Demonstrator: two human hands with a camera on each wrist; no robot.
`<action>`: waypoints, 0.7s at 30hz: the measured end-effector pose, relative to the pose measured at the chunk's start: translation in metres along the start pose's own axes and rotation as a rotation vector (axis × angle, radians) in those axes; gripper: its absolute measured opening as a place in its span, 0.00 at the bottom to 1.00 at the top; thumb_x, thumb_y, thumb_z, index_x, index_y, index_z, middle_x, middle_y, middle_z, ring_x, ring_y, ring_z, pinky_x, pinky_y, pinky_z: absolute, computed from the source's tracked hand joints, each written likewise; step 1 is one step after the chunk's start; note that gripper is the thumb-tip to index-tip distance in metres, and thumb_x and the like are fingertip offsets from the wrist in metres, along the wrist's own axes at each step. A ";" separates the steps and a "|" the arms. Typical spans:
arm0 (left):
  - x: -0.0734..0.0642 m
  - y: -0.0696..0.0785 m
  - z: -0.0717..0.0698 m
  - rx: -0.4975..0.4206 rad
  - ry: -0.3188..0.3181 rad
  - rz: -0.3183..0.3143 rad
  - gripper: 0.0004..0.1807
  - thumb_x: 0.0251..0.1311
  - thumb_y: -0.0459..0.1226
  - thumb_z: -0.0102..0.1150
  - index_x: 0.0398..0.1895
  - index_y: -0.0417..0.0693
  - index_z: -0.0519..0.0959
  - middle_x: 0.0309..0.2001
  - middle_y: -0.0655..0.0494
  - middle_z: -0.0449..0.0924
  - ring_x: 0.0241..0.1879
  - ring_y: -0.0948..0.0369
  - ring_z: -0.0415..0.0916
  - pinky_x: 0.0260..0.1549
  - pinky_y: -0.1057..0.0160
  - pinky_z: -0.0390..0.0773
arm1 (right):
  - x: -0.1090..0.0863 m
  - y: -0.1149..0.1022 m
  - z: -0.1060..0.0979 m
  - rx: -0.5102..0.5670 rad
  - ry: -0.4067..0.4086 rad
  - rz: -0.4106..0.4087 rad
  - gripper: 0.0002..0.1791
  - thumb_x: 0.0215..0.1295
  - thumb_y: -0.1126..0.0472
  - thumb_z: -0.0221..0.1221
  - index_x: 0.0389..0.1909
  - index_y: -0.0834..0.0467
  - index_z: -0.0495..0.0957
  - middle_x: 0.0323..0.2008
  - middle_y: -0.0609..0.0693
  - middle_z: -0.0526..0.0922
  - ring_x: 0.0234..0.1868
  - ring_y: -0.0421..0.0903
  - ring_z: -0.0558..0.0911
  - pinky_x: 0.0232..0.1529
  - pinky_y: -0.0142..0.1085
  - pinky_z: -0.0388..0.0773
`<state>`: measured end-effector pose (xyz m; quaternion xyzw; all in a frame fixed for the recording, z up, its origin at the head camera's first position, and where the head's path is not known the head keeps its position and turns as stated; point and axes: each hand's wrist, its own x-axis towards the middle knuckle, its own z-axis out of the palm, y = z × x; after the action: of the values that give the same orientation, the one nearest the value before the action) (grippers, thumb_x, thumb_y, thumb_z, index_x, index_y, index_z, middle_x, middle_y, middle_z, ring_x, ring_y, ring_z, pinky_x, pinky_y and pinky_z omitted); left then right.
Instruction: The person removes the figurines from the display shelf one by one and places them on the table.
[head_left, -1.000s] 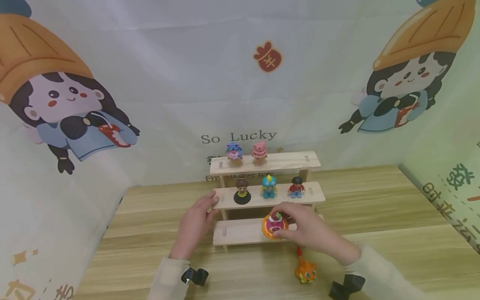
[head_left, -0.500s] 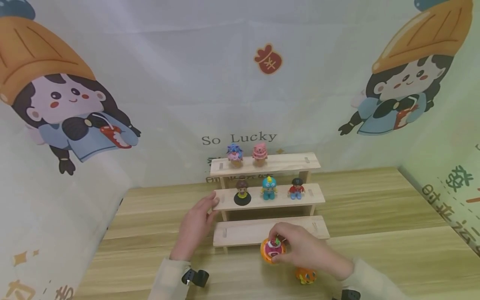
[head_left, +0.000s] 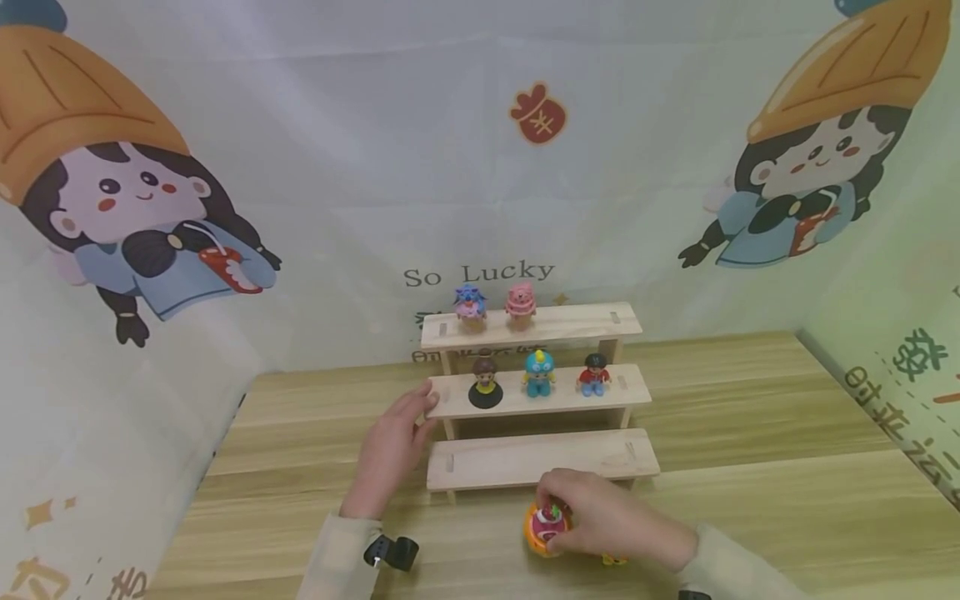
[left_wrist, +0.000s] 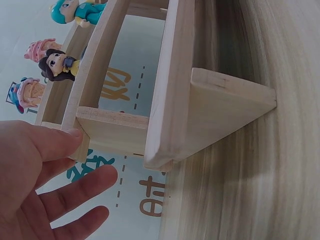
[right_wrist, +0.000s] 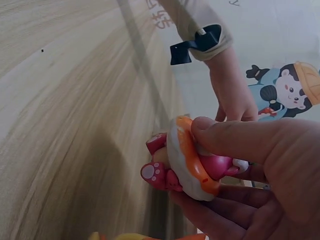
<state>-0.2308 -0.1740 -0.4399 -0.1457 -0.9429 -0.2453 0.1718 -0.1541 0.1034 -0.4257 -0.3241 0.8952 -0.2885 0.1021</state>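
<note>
My right hand (head_left: 603,518) holds a pink toy figure (head_left: 537,535) with an orange and white ring around it, in front of the shelf's lowest board. In the right wrist view, thumb and fingers grip the figure's ring (right_wrist: 194,165); its pink feet point away from the palm. My left hand (head_left: 390,454) grips the left end of the middle board of a three-step wooden display shelf (head_left: 517,462). The left wrist view has the thumb and index finger at that board's end, the other fingers loosely spread. An orange toy (head_left: 613,560) is mostly hidden under my right hand.
Two ice-cream figures, one blue (head_left: 470,308) and one pink (head_left: 521,305), stand on the top board. The middle board carries a brown-haired figure (head_left: 486,385), a teal figure (head_left: 538,375) and a red-jacketed figure (head_left: 595,377). A printed cloth (head_left: 360,167) hangs behind the wooden table (head_left: 750,500).
My right hand has carried the pink figure off the lowest board, toward me and down in front of the shelf. It now covers most of the orange toy. My left hand has stayed put.
</note>
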 end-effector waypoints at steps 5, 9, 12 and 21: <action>0.001 -0.001 0.000 -0.005 0.000 0.000 0.19 0.58 0.34 0.63 0.54 0.46 0.78 0.65 0.53 0.71 0.34 0.59 0.82 0.32 0.63 0.83 | 0.000 0.000 0.004 -0.042 -0.030 -0.011 0.19 0.46 0.54 0.73 0.34 0.48 0.72 0.30 0.33 0.71 0.29 0.29 0.68 0.30 0.23 0.71; 0.001 0.000 0.001 -0.004 -0.002 -0.002 0.19 0.59 0.34 0.63 0.54 0.46 0.78 0.65 0.53 0.71 0.35 0.59 0.81 0.32 0.63 0.82 | -0.001 0.001 0.007 -0.060 -0.038 -0.015 0.19 0.46 0.54 0.73 0.34 0.48 0.72 0.29 0.33 0.69 0.28 0.29 0.68 0.29 0.23 0.70; 0.001 0.000 0.001 -0.005 -0.001 -0.006 0.19 0.58 0.34 0.63 0.54 0.46 0.78 0.65 0.52 0.71 0.35 0.59 0.81 0.32 0.63 0.82 | 0.000 0.003 0.009 -0.065 -0.038 -0.018 0.19 0.46 0.54 0.73 0.33 0.48 0.71 0.29 0.33 0.70 0.28 0.29 0.68 0.29 0.23 0.70; 0.001 0.001 0.001 -0.007 -0.003 -0.005 0.19 0.58 0.33 0.63 0.55 0.46 0.78 0.65 0.52 0.71 0.35 0.58 0.81 0.32 0.62 0.83 | -0.002 0.006 0.013 -0.107 -0.027 -0.029 0.19 0.44 0.54 0.73 0.32 0.47 0.71 0.29 0.33 0.70 0.29 0.29 0.68 0.30 0.23 0.70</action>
<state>-0.2313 -0.1731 -0.4399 -0.1444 -0.9427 -0.2485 0.1693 -0.1512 0.1023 -0.4399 -0.3460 0.9031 -0.2370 0.0925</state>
